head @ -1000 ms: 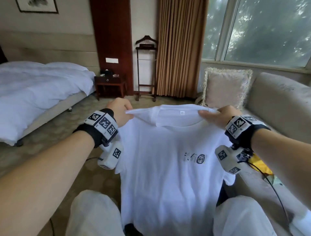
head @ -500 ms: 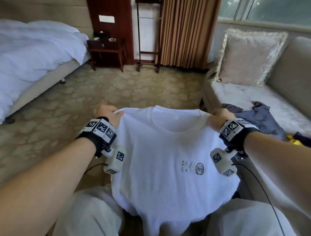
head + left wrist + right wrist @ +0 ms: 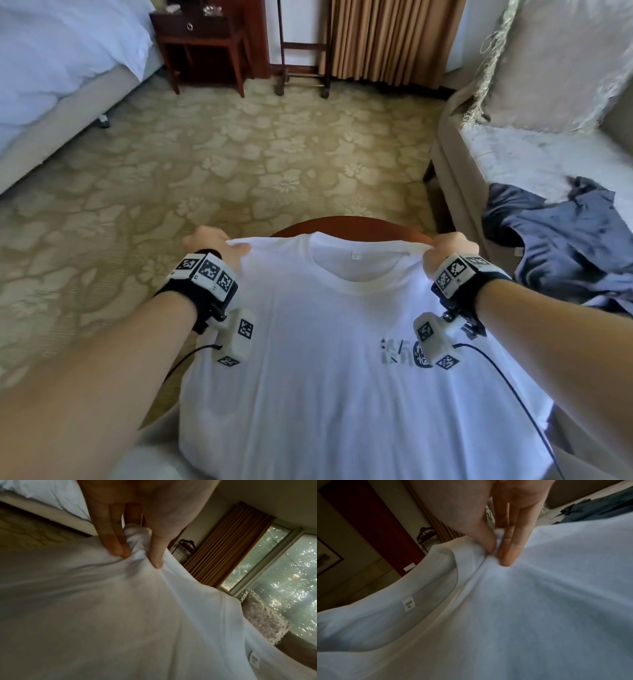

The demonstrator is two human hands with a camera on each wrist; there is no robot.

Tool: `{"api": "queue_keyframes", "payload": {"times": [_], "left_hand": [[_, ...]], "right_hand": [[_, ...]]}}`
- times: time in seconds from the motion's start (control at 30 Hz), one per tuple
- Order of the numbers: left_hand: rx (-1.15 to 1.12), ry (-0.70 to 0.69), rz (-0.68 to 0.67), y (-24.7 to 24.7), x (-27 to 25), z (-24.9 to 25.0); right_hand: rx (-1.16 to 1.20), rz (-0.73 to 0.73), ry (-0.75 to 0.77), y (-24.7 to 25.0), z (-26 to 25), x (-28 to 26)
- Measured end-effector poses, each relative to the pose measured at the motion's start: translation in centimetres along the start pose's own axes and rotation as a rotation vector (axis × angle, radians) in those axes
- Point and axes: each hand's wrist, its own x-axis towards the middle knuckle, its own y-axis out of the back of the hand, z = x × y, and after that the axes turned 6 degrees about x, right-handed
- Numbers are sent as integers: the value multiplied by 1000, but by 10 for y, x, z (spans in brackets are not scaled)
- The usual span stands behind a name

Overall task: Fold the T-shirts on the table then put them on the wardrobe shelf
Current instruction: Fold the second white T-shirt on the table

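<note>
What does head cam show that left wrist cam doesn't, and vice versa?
Only the head view: the right hand gripping the other shoulder of the white T-shirt, the chest print, the round wooden table edge beyond the collar, the nightstand, and a dark blue garment on the sofa.

Only the left wrist view: the fingers and thumb pinching a bunch of fabric from underneath, and the window.

Both: the left hand holding the T-shirt, the bed, the curtain, the neck label.
</note>
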Motion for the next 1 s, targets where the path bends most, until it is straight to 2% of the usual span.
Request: {"api": "queue_keyframes", "payload": {"times": [0.17, 0.3, 0.4, 0.5, 0.57, 0.67, 0.8, 0.87, 1.0], "left_hand": [[-17, 16, -40, -26, 24, 10], [34, -56, -185, -41, 18, 19], [88, -82, -183, -47, 3, 23], [144, -167, -168, -52, -23, 35], [136, -231, -225, -59, -50, 49], [108, -357, -323, -79, -97, 73], [73, -488, -479, -112, -156, 103], [85, -548, -551, -129, -178, 111], [257, -666, -625, -151, -205, 119]], "right_hand": [[-29, -3, 67, -23, -11, 33], [170, -29, 33, -35, -7, 40], [312, 10, 12, -24, 7, 37], [371, 99, -69, -4, 35, 38], [364, 108, -175, 8, 60, 35], [289, -8, -306, 17, 110, 38], [336, -350, -201, 19, 150, 18], [376, -403, -205, 12, 164, 11], [567, -331, -401, -2, 183, 8]]}}
